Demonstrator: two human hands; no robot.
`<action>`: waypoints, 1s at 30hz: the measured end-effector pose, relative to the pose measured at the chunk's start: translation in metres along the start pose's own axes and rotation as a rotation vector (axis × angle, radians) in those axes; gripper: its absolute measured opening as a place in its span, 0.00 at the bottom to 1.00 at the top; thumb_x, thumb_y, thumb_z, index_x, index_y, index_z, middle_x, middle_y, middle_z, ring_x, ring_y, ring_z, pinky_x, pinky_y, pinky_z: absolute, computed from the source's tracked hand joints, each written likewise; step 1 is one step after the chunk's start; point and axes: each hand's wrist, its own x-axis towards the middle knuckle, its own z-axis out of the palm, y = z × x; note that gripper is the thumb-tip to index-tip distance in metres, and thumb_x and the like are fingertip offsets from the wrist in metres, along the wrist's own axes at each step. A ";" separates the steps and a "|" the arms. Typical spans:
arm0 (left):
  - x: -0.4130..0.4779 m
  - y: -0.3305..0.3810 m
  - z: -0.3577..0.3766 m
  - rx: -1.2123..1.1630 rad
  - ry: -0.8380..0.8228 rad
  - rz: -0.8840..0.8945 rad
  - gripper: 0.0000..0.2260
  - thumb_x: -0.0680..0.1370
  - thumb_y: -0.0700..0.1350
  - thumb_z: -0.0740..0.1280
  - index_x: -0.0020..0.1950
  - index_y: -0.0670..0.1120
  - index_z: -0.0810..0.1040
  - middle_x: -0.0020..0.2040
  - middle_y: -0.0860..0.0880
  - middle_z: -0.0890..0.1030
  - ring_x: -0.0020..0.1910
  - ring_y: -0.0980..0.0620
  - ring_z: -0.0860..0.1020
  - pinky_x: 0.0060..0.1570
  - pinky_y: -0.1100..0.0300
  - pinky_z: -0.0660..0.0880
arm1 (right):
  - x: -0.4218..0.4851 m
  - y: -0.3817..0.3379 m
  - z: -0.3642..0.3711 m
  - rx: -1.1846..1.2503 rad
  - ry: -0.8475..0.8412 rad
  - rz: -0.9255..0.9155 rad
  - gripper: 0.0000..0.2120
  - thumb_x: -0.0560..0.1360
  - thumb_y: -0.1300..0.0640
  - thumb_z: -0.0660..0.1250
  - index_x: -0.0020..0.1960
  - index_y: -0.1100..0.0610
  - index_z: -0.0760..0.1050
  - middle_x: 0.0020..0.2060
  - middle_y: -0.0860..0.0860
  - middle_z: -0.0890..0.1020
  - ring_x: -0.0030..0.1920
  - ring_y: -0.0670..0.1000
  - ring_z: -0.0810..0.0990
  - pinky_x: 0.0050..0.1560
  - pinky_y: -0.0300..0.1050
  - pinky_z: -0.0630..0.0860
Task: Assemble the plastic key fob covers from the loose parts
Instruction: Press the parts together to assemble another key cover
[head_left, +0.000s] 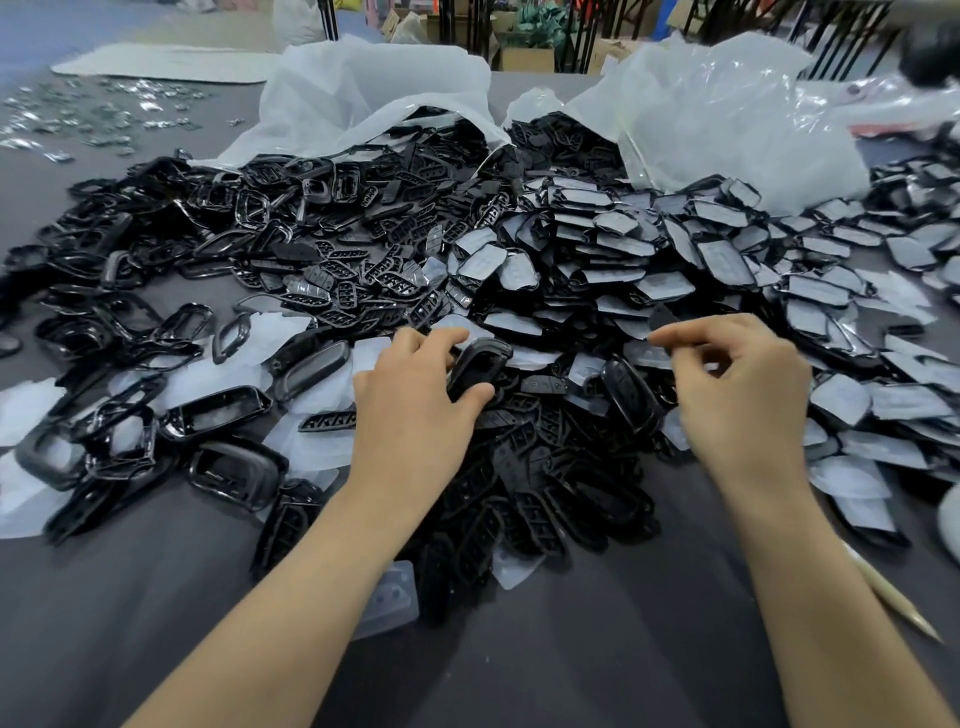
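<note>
A big heap of loose key fob parts covers the grey table: glossy black frames at the left, black button inserts in the middle, film-covered back plates at the right. My left hand grips a glossy black fob shell between thumb and fingers, just above the pile. My right hand hovers over the plates with curled fingers. Its index finger and thumb pinch a small black part.
Two open white plastic bags spill parts at the back. Small clear pieces lie scattered at the far left. A wooden stick lies at the right, and a translucent piece sits near my left forearm.
</note>
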 end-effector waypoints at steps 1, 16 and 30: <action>0.000 0.000 0.000 -0.040 0.002 -0.010 0.19 0.74 0.48 0.72 0.64 0.51 0.76 0.47 0.54 0.73 0.49 0.50 0.74 0.59 0.48 0.70 | -0.001 -0.003 0.000 0.064 -0.002 0.011 0.13 0.75 0.67 0.66 0.42 0.49 0.82 0.44 0.47 0.81 0.35 0.39 0.76 0.32 0.27 0.69; -0.003 0.018 0.002 -0.968 -0.189 -0.156 0.09 0.77 0.46 0.69 0.39 0.56 0.86 0.35 0.51 0.82 0.33 0.59 0.76 0.41 0.64 0.73 | -0.046 -0.042 0.027 0.940 -0.220 0.356 0.12 0.73 0.70 0.68 0.45 0.54 0.80 0.35 0.50 0.85 0.39 0.50 0.85 0.41 0.36 0.79; -0.008 0.027 -0.005 -1.047 -0.160 -0.266 0.12 0.77 0.48 0.67 0.36 0.52 0.85 0.33 0.51 0.83 0.28 0.58 0.76 0.31 0.68 0.73 | -0.042 -0.041 0.024 1.099 -0.158 0.520 0.02 0.74 0.67 0.67 0.46 0.62 0.77 0.36 0.56 0.85 0.37 0.55 0.86 0.33 0.35 0.78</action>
